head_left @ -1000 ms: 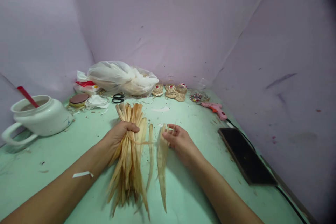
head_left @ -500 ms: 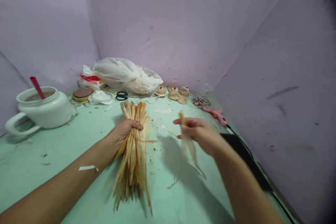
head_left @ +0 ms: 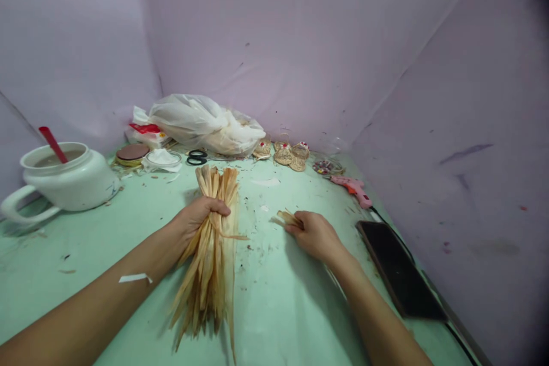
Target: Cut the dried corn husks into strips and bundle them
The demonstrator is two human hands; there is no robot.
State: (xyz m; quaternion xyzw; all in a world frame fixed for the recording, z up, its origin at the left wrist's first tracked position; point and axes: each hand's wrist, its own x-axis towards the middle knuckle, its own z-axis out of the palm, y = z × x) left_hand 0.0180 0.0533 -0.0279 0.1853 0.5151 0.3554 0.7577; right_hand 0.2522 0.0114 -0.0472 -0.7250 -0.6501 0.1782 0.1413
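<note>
A sheaf of dried tan corn husk strips (head_left: pixel 210 274) hangs from the grip of my left hand (head_left: pixel 203 214), its gathered ends sticking up above the thumb and its loose ends fanning out toward me. One thin strip juts sideways from the bundle. To the right, my right hand (head_left: pixel 315 234) is closed on a few separate husk strips (head_left: pixel 288 218), whose short ends poke out past the fingertips on the left. Most of their length is hidden behind the hand and wrist. A gap of table lies between the two hands.
On the green table (head_left: pixel 266 297) stand a white pot (head_left: pixel 77 180) with a red handle in it, black scissors (head_left: pixel 197 157), a stuffed plastic bag (head_left: pixel 206 123), woven ornaments (head_left: pixel 291 154), a bead dish (head_left: pixel 328 167), a pink glue gun (head_left: pixel 354 190) and a dark phone-like slab (head_left: pixel 398 269).
My right hand has turned and closed around its strips, which dangled below the fingers before. The arm has shifted so the dark slab shows more fully. My left hand keeps its bundle.
</note>
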